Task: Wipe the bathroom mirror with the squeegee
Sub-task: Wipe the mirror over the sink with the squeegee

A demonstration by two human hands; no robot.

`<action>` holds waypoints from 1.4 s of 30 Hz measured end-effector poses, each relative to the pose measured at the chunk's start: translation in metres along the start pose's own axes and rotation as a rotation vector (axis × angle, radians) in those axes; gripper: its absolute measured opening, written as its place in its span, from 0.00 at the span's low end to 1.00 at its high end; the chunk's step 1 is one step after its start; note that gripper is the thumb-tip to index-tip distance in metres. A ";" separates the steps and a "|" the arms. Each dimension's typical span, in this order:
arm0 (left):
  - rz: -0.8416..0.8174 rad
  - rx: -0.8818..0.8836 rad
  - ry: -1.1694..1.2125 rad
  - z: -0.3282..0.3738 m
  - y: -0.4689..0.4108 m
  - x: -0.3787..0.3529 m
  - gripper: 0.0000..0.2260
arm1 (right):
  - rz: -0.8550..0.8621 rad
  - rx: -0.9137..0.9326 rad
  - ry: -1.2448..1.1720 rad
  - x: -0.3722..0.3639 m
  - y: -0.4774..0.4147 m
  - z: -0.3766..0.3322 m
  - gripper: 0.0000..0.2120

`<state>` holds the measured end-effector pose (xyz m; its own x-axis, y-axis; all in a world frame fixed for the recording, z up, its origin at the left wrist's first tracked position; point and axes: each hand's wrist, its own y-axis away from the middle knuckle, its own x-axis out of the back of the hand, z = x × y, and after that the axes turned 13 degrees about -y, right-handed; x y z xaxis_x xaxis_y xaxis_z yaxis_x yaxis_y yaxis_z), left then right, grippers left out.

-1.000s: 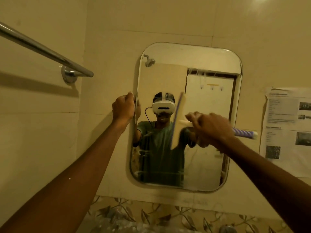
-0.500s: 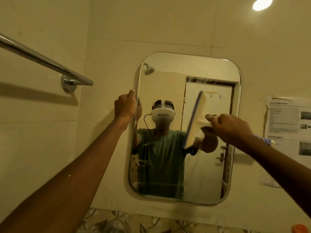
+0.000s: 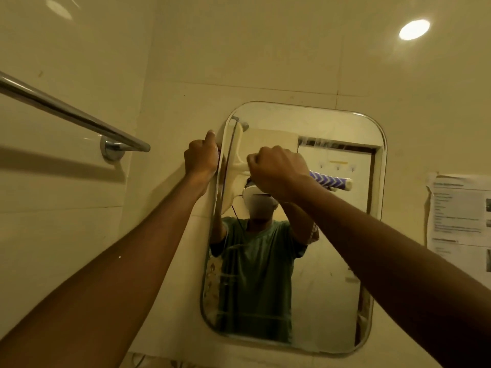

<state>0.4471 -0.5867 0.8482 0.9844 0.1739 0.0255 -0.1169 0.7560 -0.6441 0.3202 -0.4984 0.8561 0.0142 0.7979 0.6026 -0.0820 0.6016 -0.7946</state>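
Since half a second earlier, the squeegee swung from mid-mirror to the mirror's upper-left edge. The right hand gripped its handle, blade upright left of the fist; the left hand clutched the rim. Likely starting a fresh stroke, needing steady pressure rightward.
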 end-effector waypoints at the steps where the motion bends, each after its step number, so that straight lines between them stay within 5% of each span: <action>1: -0.007 0.000 0.003 0.000 0.000 0.000 0.25 | -0.027 0.011 0.035 0.004 0.004 0.010 0.17; 5: 0.024 -0.039 -0.023 -0.002 0.002 -0.005 0.22 | -0.115 -0.089 0.071 0.040 0.049 0.072 0.12; 10: 0.044 -0.065 -0.101 -0.002 0.001 -0.006 0.18 | 0.005 -0.357 0.087 0.073 0.093 0.120 0.17; 16: 0.023 0.010 -0.016 0.020 -0.018 0.000 0.21 | 0.021 -0.044 -0.011 0.056 0.020 0.039 0.20; 21: 0.054 0.007 -0.002 0.012 -0.021 -0.008 0.22 | 0.062 0.037 0.054 0.035 -0.033 0.005 0.18; 28: 0.155 -0.088 -0.081 0.003 -0.024 -0.020 0.18 | 0.065 -0.197 -0.027 0.071 0.012 0.084 0.12; 38: 0.187 -0.241 -0.169 -0.011 -0.023 -0.020 0.21 | 0.212 -0.501 -0.380 0.073 0.070 0.094 0.30; 42: 0.207 -0.285 -0.200 -0.012 -0.022 -0.023 0.22 | 0.323 -0.454 -0.622 0.093 0.053 0.077 0.16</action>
<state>0.4290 -0.6153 0.8526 0.8958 0.4444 0.0028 -0.2414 0.4919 -0.8365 0.2403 -0.3952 0.8762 -0.5046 0.8475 0.1648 0.4243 0.4097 -0.8075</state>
